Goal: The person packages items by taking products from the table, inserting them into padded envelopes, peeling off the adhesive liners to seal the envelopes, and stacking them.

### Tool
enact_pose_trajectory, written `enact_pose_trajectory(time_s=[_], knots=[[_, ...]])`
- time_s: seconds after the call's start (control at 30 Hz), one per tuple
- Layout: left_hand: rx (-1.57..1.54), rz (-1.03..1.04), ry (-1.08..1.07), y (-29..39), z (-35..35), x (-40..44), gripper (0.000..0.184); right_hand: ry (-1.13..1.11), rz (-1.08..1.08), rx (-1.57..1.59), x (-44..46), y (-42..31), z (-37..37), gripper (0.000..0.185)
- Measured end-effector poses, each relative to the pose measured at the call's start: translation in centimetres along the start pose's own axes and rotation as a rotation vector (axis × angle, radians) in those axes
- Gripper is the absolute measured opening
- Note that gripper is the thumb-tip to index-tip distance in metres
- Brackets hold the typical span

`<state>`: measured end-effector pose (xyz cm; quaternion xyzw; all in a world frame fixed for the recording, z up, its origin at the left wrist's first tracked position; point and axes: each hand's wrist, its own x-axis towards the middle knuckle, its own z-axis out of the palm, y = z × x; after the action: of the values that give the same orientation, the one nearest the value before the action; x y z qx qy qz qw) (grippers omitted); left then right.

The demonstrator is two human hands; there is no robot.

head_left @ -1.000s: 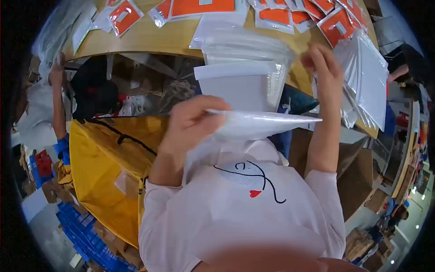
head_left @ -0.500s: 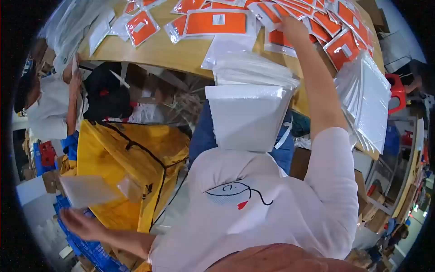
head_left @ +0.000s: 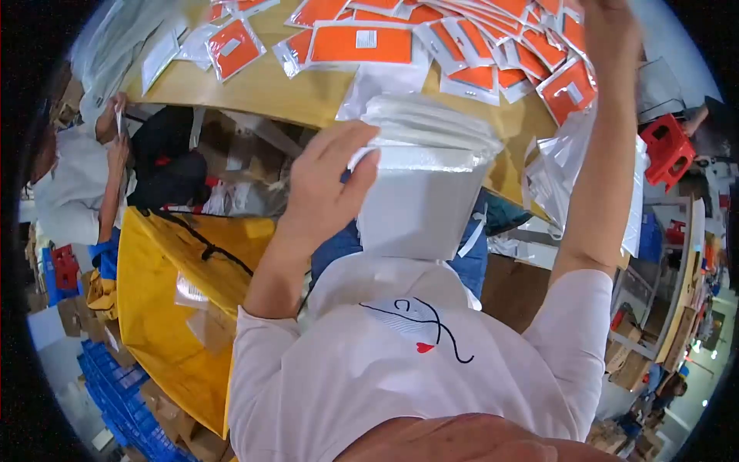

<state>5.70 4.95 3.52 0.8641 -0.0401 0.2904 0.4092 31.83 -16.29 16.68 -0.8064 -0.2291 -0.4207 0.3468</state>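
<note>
My left hand (head_left: 329, 179) is at the upper left corner of a stack of white padded mailers (head_left: 416, 204) standing on my lap against the table. Its thumb and fingers are apart, with the mailer's corner showing between them; no firm grip is visible. My right hand (head_left: 612, 35) is at the top right, over the right end of a heap of orange packets in clear sleeves (head_left: 566, 88). Its fingers are blurred and partly cut off by the frame edge. A wide orange packet with a white label (head_left: 362, 45) lies on the table in front of me.
Left of me hangs an open yellow bag (head_left: 154, 308), with pale packets (head_left: 208, 331) inside. More white mailers (head_left: 554, 169) lean at the table's right edge, beside a red plastic stool (head_left: 668, 150). A co-worker (head_left: 73, 177) sits at the left, hands at the wooden table (head_left: 239, 92).
My left hand has come up from beside the yellow bag to the mailer stack. The pale packet in the air there has left its spot. My right hand has moved right over the orange packets.
</note>
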Motion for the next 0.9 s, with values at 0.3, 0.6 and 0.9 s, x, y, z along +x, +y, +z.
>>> enact_pose_trajectory(time_s=[0.3, 0.6, 0.9], knots=[[-0.026, -0.024, -0.234, -0.4, 2.6, -5.3, 0.022, -0.632, -0.054, -0.352, -13.2, 13.9, 15.5, 0.048], [-0.048, -0.18, -0.271, -0.6, 1.7, -6.4, 0.019, -0.559, -0.278, -0.532, -12.3, 13.4, 11.6, 0.011], [-0.134, -0.208, -0.309, -0.7, 2.7, -4.7, 0.02, -0.385, -0.034, -0.461, -8.8, 9.3, 8.8, 0.011]])
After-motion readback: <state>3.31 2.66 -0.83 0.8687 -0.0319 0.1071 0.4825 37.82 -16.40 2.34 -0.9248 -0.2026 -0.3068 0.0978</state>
